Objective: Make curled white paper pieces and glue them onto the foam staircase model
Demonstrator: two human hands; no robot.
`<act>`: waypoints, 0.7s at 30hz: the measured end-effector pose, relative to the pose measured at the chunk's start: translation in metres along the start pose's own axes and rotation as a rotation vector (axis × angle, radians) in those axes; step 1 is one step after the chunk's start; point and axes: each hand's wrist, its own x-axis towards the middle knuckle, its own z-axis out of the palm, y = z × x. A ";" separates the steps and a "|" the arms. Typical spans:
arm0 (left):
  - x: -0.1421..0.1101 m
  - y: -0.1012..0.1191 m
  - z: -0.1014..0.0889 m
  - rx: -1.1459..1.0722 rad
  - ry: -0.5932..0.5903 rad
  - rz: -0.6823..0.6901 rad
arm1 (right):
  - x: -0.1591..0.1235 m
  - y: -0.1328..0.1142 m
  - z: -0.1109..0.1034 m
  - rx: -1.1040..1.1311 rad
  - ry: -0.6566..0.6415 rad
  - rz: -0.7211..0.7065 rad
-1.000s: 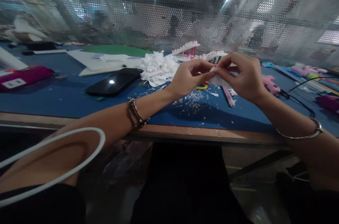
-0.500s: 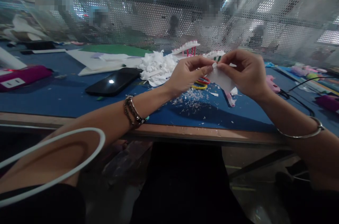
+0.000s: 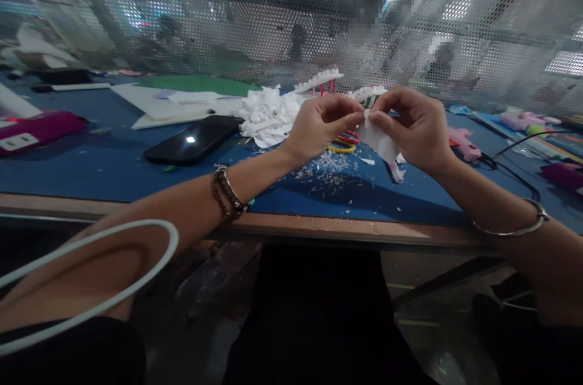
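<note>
Above the blue tabletop (image 3: 109, 177), one thin white sheet (image 3: 382, 143) is hanging from both hands. Left hand (image 3: 314, 130): pinching its top, thumb to fingers. Right hand (image 3: 416, 127): pinching close beside. One heap of white scraps (image 3: 266, 115) is lying left of them, near one black phone (image 3: 194, 141); one pink glue gun (image 3: 464, 143) is resting rightward.

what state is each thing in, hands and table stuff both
Left hand: fingertips pinched at the white piece
Right hand: pinching the white piece
White piece: held up, hanging below the fingers
Black phone: lying flat, dark, one bright spot
White scraps: crumpled, heaped
Green sheet: lying flat
White bits: scattered loose
Pink gun-shaped tool: lying down
</note>
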 end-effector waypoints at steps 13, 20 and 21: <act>-0.005 0.009 0.003 0.021 -0.035 0.024 | 0.002 0.007 -0.002 -0.009 -0.074 -0.029; -0.005 0.006 0.006 -0.008 -0.033 -0.023 | 0.003 0.011 -0.001 0.095 -0.107 0.008; -0.004 0.005 0.006 -0.011 -0.033 -0.026 | 0.003 0.010 -0.002 0.088 -0.103 0.009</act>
